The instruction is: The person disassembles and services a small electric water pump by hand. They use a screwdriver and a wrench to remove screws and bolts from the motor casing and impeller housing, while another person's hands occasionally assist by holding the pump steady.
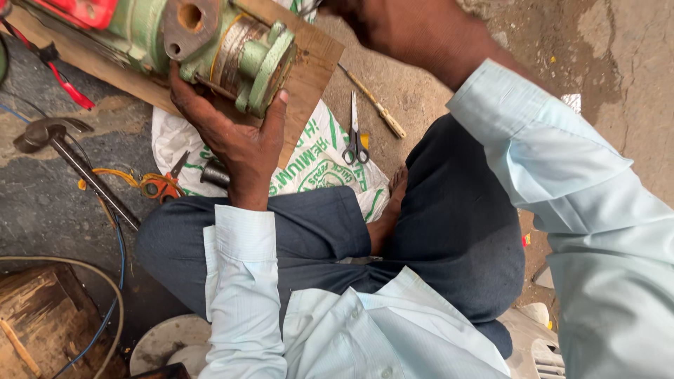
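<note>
Pump (232, 42), green, lies on a board (312, 67) near the floor's top-left corner. Left hand (235, 137) cups its round end, fingers spread, not clenched. Right hand's grip is out of view. Scissors (355, 137) and hammer (56, 140) lie untouched nearby; pump looks assembled.

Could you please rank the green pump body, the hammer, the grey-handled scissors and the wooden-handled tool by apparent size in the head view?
1. Green pump body, steadied by the left hand, though cut off by the frame.
2. Hammer.
3. Wooden-handled tool and grey-handled scissors: too alike to rank.
</note>
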